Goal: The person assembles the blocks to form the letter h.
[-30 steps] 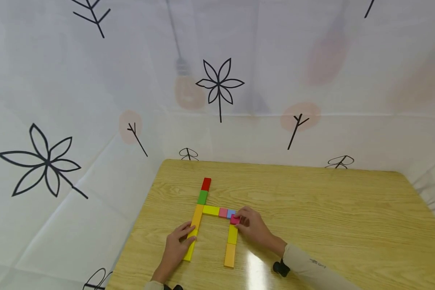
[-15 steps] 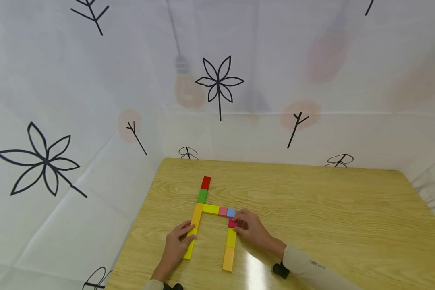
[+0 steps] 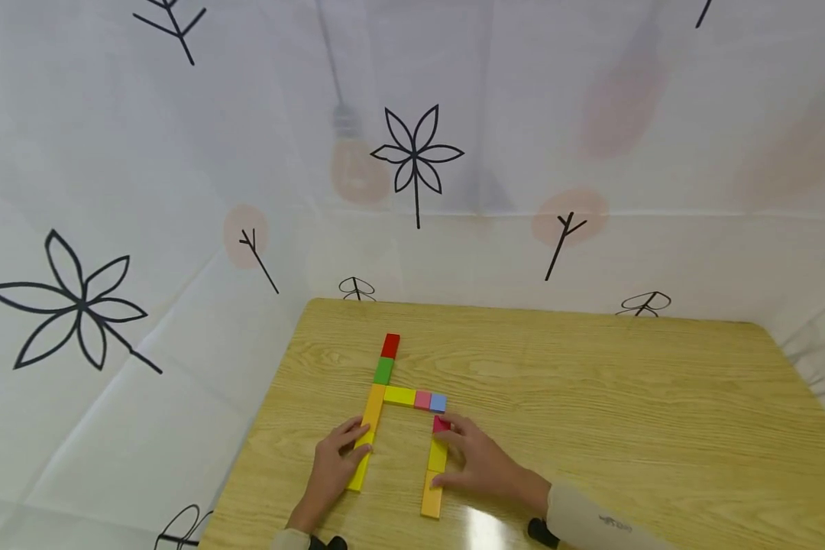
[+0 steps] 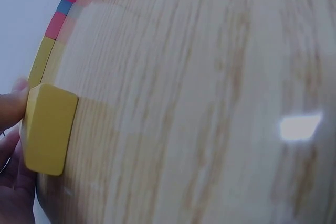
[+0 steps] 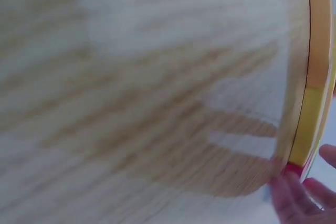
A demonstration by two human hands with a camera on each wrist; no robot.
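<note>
Flat colored blocks lie in two columns joined by a short row. My left hand (image 3: 330, 466) rests at the left column, fingertips and thumb tip on the yellow block (image 3: 359, 475) and the end of the orange block (image 3: 373, 406) beyond it. In the right column are a magenta block (image 3: 440, 422), a yellow block (image 3: 438, 456) and an orange block (image 3: 431, 504). My right hand (image 3: 488, 461) reaches over this column from the right, fingertips at the magenta block, thumb spread apart over the orange one. In the right wrist view, fingers (image 5: 294, 198) touch the magenta end.
A yellow block (image 3: 400, 396), a pink block (image 3: 422, 400) and a blue block (image 3: 438, 402) form the row. A gap separates blue from magenta. Green (image 3: 383, 371) and red (image 3: 389, 346) blocks top the left column. A patterned white cloth (image 3: 481, 176) hangs behind the wooden table (image 3: 591, 397).
The right column has slid toward me, opening a gap below the blue block. My right hand has loosened from the magenta block, its thumb moving down over the orange one. My left hand stays put.
</note>
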